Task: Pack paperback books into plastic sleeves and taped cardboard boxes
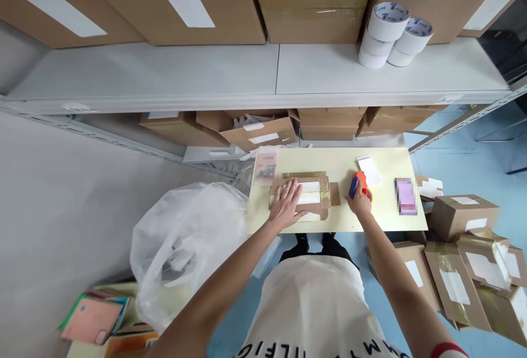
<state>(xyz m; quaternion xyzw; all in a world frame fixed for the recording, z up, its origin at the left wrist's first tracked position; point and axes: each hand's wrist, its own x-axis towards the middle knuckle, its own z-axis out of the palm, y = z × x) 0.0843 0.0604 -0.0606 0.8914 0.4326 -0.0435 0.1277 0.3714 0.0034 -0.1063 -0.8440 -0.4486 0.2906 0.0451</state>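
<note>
On the pale yellow table point(296, 159) lies a flattish cardboard box point(323, 182) with a white label and clear tape across it. My left hand point(287, 204) rests flat on the left part of this box, its fingers spread. To the right of the box, my right hand point(359, 200) is closed around a red and blue tape dispenser point(359, 179), apart from the box. A brown flap point(335, 194) sticks out from the box's right side. White paper point(370, 170) lies just behind the dispenser.
A pinkish packet point(267, 166) and a blurred purple item point(406, 196) lie at the table's ends. Tape rolls point(387, 22) stand on the shelf point(206, 72) above. A big plastic bag point(189, 231) is at the left; several taped boxes point(465, 218) are piled at the right.
</note>
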